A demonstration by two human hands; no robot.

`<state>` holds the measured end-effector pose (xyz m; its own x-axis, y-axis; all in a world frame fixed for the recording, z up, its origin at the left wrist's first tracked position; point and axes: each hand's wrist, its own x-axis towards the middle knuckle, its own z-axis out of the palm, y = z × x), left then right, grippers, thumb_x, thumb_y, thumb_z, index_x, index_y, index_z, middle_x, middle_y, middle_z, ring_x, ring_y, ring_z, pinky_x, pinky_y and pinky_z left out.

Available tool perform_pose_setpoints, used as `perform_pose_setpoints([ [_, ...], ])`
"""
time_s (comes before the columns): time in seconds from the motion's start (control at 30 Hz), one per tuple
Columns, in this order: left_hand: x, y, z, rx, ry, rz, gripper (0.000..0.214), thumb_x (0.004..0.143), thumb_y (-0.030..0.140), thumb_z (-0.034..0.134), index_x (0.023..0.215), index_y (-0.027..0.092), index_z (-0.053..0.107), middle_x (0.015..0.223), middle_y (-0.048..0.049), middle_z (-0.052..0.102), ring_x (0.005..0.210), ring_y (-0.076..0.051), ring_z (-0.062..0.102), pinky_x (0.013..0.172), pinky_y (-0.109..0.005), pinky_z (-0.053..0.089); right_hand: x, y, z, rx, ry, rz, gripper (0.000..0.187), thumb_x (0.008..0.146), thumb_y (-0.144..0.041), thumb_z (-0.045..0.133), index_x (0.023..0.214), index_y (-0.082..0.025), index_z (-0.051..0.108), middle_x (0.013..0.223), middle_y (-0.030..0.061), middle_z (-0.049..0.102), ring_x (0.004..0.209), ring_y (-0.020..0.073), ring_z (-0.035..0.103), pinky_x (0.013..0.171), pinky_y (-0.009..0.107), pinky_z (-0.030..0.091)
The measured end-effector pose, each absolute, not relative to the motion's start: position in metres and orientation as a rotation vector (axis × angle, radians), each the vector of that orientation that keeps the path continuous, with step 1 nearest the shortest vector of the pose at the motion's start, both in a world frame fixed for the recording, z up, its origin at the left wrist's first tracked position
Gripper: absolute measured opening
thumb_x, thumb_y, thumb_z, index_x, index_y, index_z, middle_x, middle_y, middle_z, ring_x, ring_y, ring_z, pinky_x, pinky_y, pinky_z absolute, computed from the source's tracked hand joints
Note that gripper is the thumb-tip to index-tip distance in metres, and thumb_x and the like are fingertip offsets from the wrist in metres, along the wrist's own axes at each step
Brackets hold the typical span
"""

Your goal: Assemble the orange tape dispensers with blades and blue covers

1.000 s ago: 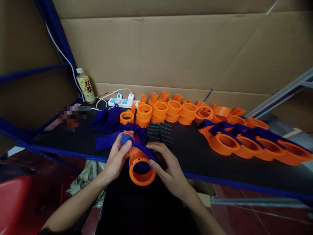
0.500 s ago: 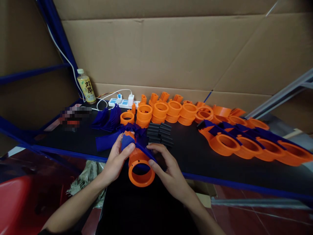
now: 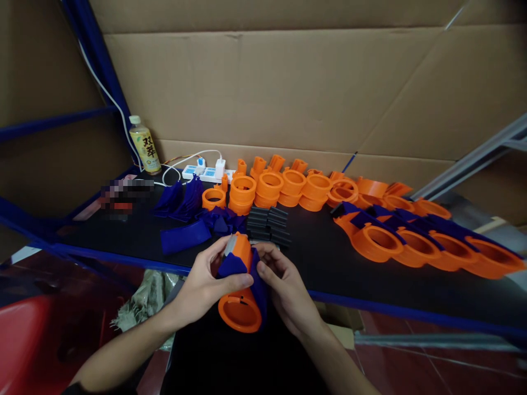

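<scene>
Between my two hands, just off the table's front edge, is an orange plastic tape dispenser with a round ring at its near end. My left hand grips its upper body, thumb across a dark blue flap; a grey metallic strip shows beside the fingers. With curled fingers, my right hand pinches a long blue plate along the dispenser's right side. The fingertips behind the parts are partly hidden. Just beyond lie small blue pieces and ribbed black strips.
Orange ring bodies line the back of the black table. Several dispensers with blue plates lie at the right. Thin blue plates, a power strip and a bottle are at the left. A cardboard wall stands behind.
The dispenser has come slightly nearer to me and turned, now showing its orange top and grey strip. The blue plate has swung closer along its right side; both hands moved with it.
</scene>
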<state>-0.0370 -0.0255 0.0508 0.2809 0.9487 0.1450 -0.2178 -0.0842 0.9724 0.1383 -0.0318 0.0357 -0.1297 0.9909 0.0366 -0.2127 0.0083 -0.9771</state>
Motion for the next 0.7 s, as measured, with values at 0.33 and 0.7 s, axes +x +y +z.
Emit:
perform_pose_setpoints([
  [0.33, -0.042, -0.031, 0.047, 1.208, 0.658, 1.18, 0.062, 0.069, 0.024, 0.083, 0.129, 0.025, 0.065, 0.116, -0.0066, 0.067, 0.113, -0.029, 0.059, 0.098, -0.033, 0.046, 0.131, -0.039, 0.032, -0.896, -1.042, 1.505, 0.031, 0.081, -0.044, 0.074, 0.101, -0.025, 0.06, 0.095, 0.0044, 0.061, 0.087, 0.0186, 0.059, 0.079, 0.03, 0.052],
  [0.7, -0.045, -0.03, 0.049, 1.284, 0.644, 1.165, 0.066, 0.063, 0.029, 0.086, 0.126, 0.024, 0.066, 0.105, -0.0066, 0.065, 0.101, -0.027, 0.06, 0.087, -0.031, 0.049, 0.138, -0.036, 0.033, -0.832, -1.022, 1.646, 0.029, 0.078, -0.042, 0.078, 0.088, -0.023, 0.059, 0.083, 0.0008, 0.058, 0.077, 0.0156, 0.055, 0.073, 0.028, 0.049],
])
